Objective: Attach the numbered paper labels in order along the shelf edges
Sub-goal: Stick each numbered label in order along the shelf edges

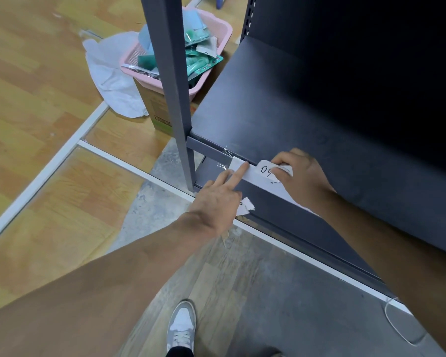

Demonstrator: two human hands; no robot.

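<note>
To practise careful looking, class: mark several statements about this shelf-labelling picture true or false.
1. The left hand presses a finger on the label at the shelf edge. True.
2. The right hand hangs free. False: it pinches the label.
3. The basket is blue. False: it is pink.
4. The basket holds green packets. True.

Two hands [215,199] [300,173], one numbered label [265,170], one shelf [294,112], one basket [224,30].
</note>
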